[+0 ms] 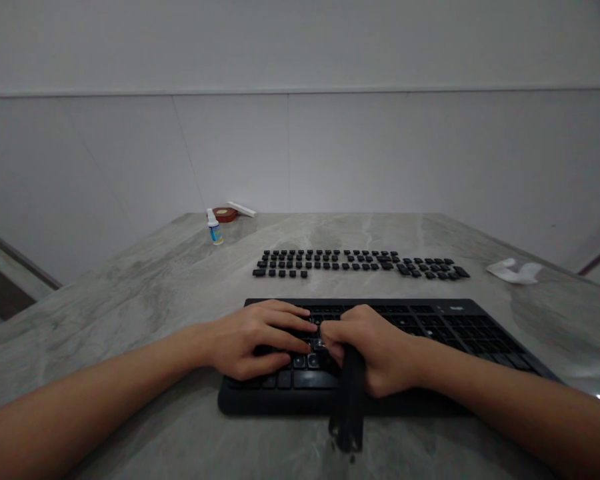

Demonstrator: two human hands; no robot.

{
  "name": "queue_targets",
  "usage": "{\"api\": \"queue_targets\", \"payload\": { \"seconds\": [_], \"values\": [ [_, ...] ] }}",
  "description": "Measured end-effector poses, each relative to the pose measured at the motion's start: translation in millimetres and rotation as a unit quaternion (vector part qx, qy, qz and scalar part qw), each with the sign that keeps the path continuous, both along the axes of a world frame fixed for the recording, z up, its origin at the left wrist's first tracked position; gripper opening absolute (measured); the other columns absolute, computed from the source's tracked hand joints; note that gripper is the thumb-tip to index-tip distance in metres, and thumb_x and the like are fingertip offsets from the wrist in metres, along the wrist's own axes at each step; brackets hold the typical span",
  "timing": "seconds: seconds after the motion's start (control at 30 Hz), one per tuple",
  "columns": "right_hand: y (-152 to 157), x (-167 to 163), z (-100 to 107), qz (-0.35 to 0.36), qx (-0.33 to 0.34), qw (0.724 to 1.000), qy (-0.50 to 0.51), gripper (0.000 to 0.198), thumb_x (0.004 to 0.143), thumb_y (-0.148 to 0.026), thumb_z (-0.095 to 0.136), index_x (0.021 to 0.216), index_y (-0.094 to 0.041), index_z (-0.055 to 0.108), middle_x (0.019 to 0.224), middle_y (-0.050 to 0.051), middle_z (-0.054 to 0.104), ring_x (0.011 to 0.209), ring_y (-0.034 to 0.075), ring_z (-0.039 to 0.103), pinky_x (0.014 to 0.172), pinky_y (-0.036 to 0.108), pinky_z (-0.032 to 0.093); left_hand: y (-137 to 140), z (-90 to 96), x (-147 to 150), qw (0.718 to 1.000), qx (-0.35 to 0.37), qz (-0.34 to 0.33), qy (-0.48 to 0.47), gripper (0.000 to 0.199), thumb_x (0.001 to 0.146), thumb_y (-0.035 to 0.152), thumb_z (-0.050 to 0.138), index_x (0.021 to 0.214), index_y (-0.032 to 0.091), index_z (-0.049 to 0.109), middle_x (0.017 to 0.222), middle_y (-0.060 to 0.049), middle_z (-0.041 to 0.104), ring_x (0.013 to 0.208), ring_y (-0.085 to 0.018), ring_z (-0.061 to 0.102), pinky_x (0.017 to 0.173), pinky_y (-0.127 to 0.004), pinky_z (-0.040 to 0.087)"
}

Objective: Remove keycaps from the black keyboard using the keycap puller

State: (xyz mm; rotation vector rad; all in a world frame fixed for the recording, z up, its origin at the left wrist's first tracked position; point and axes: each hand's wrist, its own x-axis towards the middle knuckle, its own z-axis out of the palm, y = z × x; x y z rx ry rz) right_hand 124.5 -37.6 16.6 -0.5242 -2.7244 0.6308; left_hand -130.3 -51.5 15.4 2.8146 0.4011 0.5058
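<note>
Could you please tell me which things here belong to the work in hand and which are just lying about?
Seemingly in use:
keyboard, under the left hand
black tool, gripped in the right hand
loose black keycaps, rowed behind the keyboard

Seemingly just lying about:
white bottle, far left
reddish-brown object, beside it
white strip
crumpled white item, right

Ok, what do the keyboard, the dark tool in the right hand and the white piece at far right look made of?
Keyboard: probably black plastic, satin finish; the space bar softly reflects light.
Dark tool in the right hand: mostly matte, perhaps plastic or rubber; blur leaves it open.
White piece: matte, likely tissue or cloth, given its limp outline.
</note>
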Motion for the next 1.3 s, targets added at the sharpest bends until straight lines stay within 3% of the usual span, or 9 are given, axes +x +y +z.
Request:
{"api": "queue_targets", "payload": {
  "seconds": [0.2,0.33,0.6,1.3],
  "values": [
    [-2.7,-3.7,-7.9,-0.103,-0.074,0.989,0.073,0.012,0.065,-0.011,0.055,0.072,-0.02,0.05,0.055,-0.006,0.052,0.049,0.009,0.044,0.052,0.022,0.03,0.7,0.0,0.6,1.0,-0.004,-0.001,-0.003,0.034,0.091,0.02,0.051,0.123,0.016,0.063,0.134,-0.013,0.059,0.13,-0.028,0.05,0.111,-0.046,0.043],
    [-3.6,-4.3,-8.8,-0.112,-0.07,0.988,0.077,0.025,0.066,-0.008,0.056,0.086,-0.018,0.064,0.052,-0.008,0.052,0.046,0.009,0.046,0.053,0.021,0.032,-0.6,2.8,2.4,1.0,-0.017,0.002,0.003,0.035,0.091,0.019,0.051,0.125,0.016,0.062,0.136,-0.012,0.058,0.132,-0.027,0.049,0.113,-0.044,0.042],
    [-5.0,-8.3,-8.2,-0.174,-0.069,0.98,0.07,0.025,0.066,-0.008,0.054,0.079,-0.019,0.072,0.063,-0.001,0.067,0.054,0.011,0.054,0.055,0.022,0.035,-1.3,3.3,3.4,1.0,-0.015,0.002,0.004,0.028,0.091,0.019,0.049,0.114,0.016,0.065,0.136,-0.012,0.058,0.131,-0.027,0.05,0.112,-0.046,0.043],
    [-13.2,-11.9,6.2,-0.211,0.002,0.977,-0.034,0.009,0.062,-0.013,0.055,0.062,-0.019,0.061,0.053,-0.001,0.057,0.051,0.012,0.044,0.053,0.025,0.025,-1.5,3.3,3.7,1.0,-0.006,0.005,-0.002,0.024,0.091,0.02,0.052,0.109,0.014,0.067,0.132,-0.013,0.061,0.128,-0.026,0.052,0.111,-0.043,0.044]
  ]
}}
